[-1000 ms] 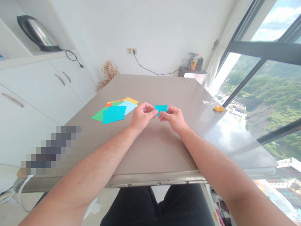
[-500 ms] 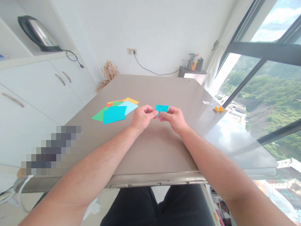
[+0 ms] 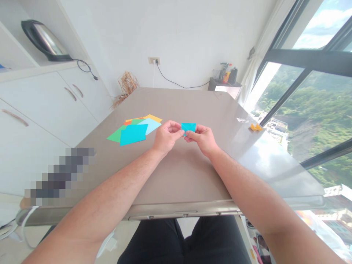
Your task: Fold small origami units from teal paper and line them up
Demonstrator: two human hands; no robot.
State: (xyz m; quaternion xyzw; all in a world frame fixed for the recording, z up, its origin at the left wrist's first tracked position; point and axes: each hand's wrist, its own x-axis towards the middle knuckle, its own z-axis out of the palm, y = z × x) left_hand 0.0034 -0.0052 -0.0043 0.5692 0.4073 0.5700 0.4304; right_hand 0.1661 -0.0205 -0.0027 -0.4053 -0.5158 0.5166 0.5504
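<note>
Between my two hands is a small folded piece of turquoise paper (image 3: 188,127), with crease lines showing on its face. My left hand (image 3: 167,136) pinches its left edge between thumb and fingers. On the other side, my right hand (image 3: 202,138) grips the right part, its thumb pressed on the lower front. Both hands are over the middle of the table, and the fingers behind the paper are partly hidden. To the left of my left hand lies a fanned pile of coloured paper sheets (image 3: 134,134), turquoise on top, with green, light blue, orange and yellow beneath.
The brown table (image 3: 181,176) spreads around my hands. Small yellow folded paper pieces (image 3: 256,127) sit at its right edge by the window. A pixelated dark object (image 3: 59,176) lies at the left edge. Against the back wall stands a low cabinet (image 3: 224,86) with bottles.
The folded paper and both hands have shifted very slightly left. My left fingers have lifted a little; both hands still hold the paper.
</note>
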